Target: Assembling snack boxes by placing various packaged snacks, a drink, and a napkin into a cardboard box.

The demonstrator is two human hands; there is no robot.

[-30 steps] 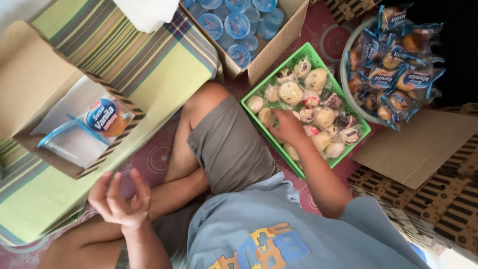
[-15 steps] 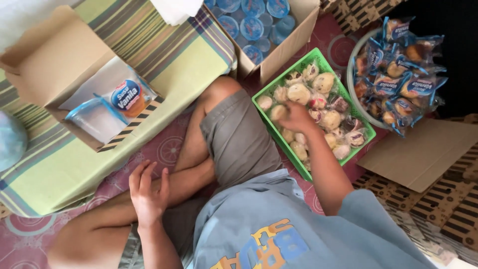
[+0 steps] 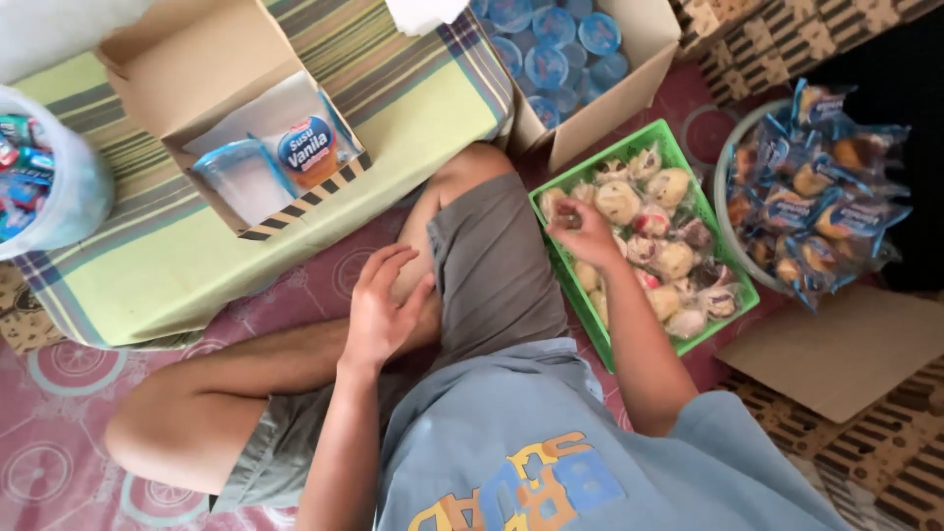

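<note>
I sit cross-legged on a patterned floor mat. My right hand [image 3: 580, 231] reaches into a green plastic basket [image 3: 685, 157] full of wrapped pastries, fingers curled over one small wrapped bun near the basket's left side. My left hand [image 3: 385, 310] rests flat on my bent leg, fingers apart, holding nothing. An open cardboard box [image 3: 187, 69] on a striped cloth in front of me holds a clear plastic cup [image 3: 236, 179] and a small vanilla milk pack [image 3: 307, 149].
A cardboard carton of sealed water cups [image 3: 551, 49] stands beyond my knee. A round basin of blue-wrapped buns [image 3: 816, 197] sits at right, with flat cardboard [image 3: 846, 354] below it. A clear tub of candies [image 3: 39, 177] is at far left.
My left hand dropped from mid-air onto my leg. My right hand stayed in the green basket, shifting towards its left side. The view swung left, bringing in the candy tub.
</note>
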